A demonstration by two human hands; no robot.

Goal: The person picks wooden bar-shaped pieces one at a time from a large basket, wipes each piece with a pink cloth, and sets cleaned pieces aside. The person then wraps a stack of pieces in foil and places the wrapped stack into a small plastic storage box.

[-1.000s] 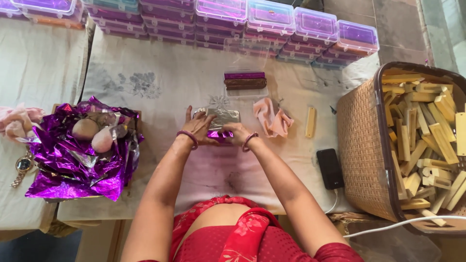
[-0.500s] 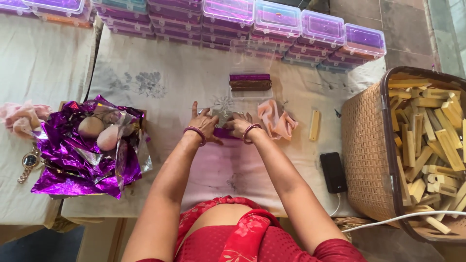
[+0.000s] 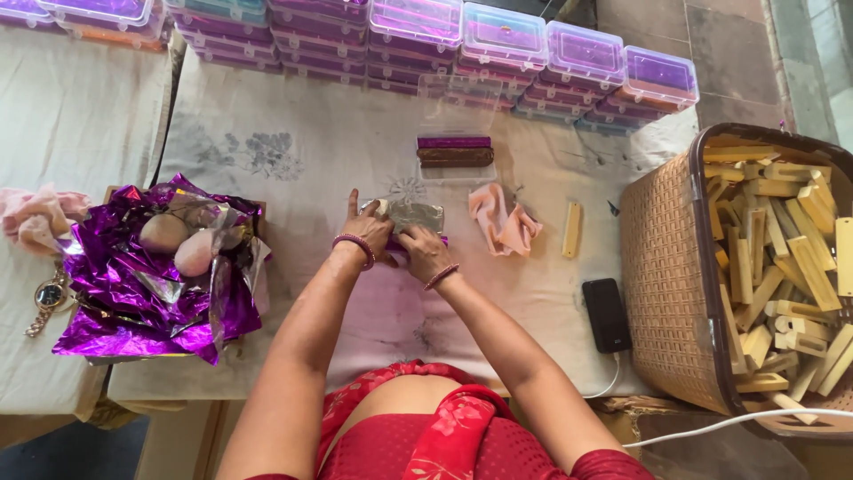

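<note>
Nearest, the left hand and right hand both pressed down on a small silvery foil-wrapped block lying on the cloth-covered bench, fingers closed around its edges with purple foil peeking beneath; creasing the folds flat and tight along the block's straight sides would likely keep the wrap neat. Beside it lay a soft crumpled pink cloth and a smooth wooden stick. Left sat crinkled purple foil sheets; right, a woven basket; farthest, stacked clear plastic boxes
</note>
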